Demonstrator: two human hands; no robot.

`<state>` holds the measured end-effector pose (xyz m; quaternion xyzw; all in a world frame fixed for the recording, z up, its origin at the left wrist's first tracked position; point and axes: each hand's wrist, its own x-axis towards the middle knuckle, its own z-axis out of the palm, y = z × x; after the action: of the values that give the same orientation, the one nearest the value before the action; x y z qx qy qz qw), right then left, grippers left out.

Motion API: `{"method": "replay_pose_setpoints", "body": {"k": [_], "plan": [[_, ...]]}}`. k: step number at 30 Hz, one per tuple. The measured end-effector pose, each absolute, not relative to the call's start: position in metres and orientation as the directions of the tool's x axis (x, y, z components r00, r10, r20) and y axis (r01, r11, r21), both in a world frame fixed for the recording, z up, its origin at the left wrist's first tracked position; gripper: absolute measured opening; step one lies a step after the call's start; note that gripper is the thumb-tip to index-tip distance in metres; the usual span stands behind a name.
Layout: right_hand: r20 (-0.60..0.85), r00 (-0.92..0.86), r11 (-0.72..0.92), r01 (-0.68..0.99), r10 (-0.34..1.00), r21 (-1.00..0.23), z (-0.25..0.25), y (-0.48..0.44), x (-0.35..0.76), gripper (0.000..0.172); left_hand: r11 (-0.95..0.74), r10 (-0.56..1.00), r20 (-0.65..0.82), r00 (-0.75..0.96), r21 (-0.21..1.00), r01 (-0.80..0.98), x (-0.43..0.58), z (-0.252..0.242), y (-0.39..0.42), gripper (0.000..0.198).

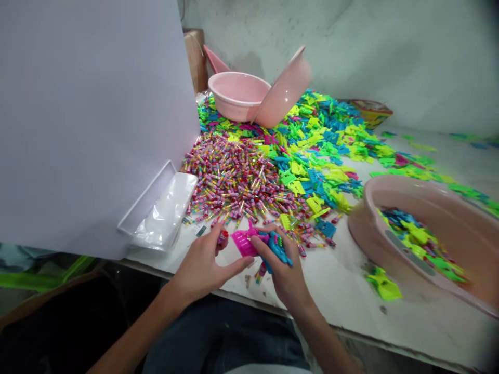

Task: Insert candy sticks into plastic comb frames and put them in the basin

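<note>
Plastic comb-shaped pieces [244,243] in magenta and blue sit at the near edge of the counter [331,306], between both hands. The right hand [278,272] grips a blue piece [277,248] against the magenta one. The left hand [202,267] pinches a striped tube [223,239] in curled fingers, its thumb reaching toward the magenta. These pieces look light, thin and stiff, best held by the solid back rather than the teeth. Beyond lie a heap of striped tubes [230,182] and scattered neon pieces [319,140], with a tilted pink basin [393,208] to the right and two more pink basins [237,91] far off.
</note>
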<state>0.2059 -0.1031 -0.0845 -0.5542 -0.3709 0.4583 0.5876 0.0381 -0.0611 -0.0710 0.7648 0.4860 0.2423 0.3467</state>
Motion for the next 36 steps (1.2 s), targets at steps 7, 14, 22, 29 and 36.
{"method": "replay_pose_setpoints", "body": {"k": [7,14,22,29,36], "plan": [[0.045,0.25,0.022,0.091,0.967,-0.996,-0.079,-0.109,0.203,0.021,-0.375,0.905,0.08,0.417,0.612,0.697,0.036,-0.076,-0.057,0.051],[0.119,0.271,0.074,0.168,0.955,-0.983,-0.08,-0.111,0.196,0.016,-0.372,0.915,0.101,0.392,0.588,0.718,0.034,-0.074,-0.059,0.046],[0.148,0.254,0.103,0.181,0.956,-0.978,-0.082,-0.114,0.194,0.012,-0.375,0.915,0.061,0.398,0.49,0.787,0.031,-0.075,-0.06,0.042],[0.207,0.235,0.163,0.196,0.95,-0.967,-0.094,-0.118,0.188,0.012,-0.469,0.882,0.084,0.464,0.275,0.84,0.024,-0.088,-0.053,0.046],[0.174,0.266,0.142,0.134,0.948,-0.981,-0.108,-0.12,0.181,0.01,-0.55,0.835,0.189,0.517,0.247,0.798,0.02,-0.1,-0.049,0.046]]}}
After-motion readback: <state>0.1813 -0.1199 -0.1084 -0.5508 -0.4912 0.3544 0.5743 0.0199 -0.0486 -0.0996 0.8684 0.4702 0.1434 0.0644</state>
